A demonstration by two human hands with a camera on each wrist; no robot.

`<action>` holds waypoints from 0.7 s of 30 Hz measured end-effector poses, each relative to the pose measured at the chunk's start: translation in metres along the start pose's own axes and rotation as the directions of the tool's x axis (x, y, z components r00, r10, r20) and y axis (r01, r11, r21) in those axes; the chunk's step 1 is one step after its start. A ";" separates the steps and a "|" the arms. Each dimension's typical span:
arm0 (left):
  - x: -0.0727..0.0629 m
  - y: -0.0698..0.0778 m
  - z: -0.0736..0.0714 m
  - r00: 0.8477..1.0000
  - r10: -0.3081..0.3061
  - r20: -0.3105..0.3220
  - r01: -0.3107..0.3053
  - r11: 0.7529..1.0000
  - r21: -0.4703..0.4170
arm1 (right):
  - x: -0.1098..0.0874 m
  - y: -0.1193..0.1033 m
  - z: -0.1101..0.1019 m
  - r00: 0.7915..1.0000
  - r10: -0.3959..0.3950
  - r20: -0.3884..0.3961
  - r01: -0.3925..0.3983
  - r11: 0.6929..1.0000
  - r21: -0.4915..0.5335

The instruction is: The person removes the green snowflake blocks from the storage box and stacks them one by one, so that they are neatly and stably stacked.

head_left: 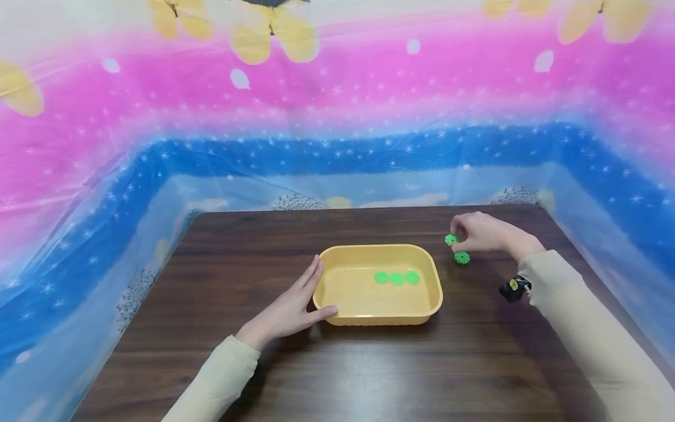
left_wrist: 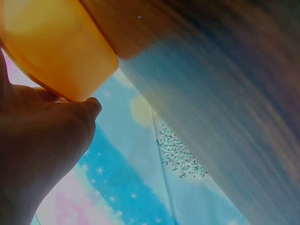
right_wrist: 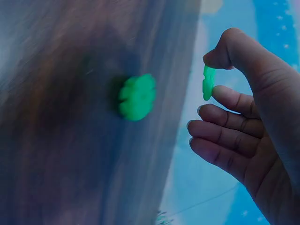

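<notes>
A yellow tray (head_left: 377, 320) stands on the table with three green notched discs (head_left: 396, 279) in a row on its floor. My left hand (head_left: 287, 305) rests against the tray's left end, fingers straight along the side and thumb over the front left corner. In the left wrist view the thumb touches the tray's wall (left_wrist: 89, 61). Right of the tray, my right hand (head_left: 482, 233) pinches a green notched disc (right_wrist: 208, 83) between thumb and index finger, raised off the table. Another green disc (head_left: 462, 258) lies on the table just below that hand.
The dark wooden table (head_left: 253, 234) ends at a patterned cloth backdrop (head_left: 316, 158) that encloses the back and sides. A small black device (head_left: 514, 288) is worn at the right wrist.
</notes>
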State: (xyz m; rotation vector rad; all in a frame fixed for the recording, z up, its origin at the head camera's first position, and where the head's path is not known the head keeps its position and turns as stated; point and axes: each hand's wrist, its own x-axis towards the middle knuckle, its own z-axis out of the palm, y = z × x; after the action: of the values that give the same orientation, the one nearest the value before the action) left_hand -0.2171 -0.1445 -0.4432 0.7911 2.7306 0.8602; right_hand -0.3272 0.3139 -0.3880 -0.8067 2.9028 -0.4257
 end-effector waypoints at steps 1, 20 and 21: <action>-0.001 0.000 0.000 1.000 -0.004 0.002 0.004 1.000 0.001 | -0.002 0.005 0.003 1.000 0.009 0.008 -0.009 1.000 -0.005; 0.000 0.000 -0.002 1.000 -0.006 0.005 0.006 1.000 -0.019 | -0.011 0.032 0.031 0.995 0.055 0.082 -0.055 0.998 -0.013; -0.001 0.000 -0.002 1.000 -0.006 0.004 0.006 1.000 -0.021 | -0.011 0.032 0.031 0.995 0.059 0.081 -0.058 0.998 -0.017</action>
State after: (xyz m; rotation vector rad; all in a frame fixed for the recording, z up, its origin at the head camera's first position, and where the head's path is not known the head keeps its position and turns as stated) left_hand -0.2172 -0.1457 -0.4419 0.7799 2.7150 0.8834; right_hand -0.3280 0.3382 -0.4269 -0.7216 2.8491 -0.3582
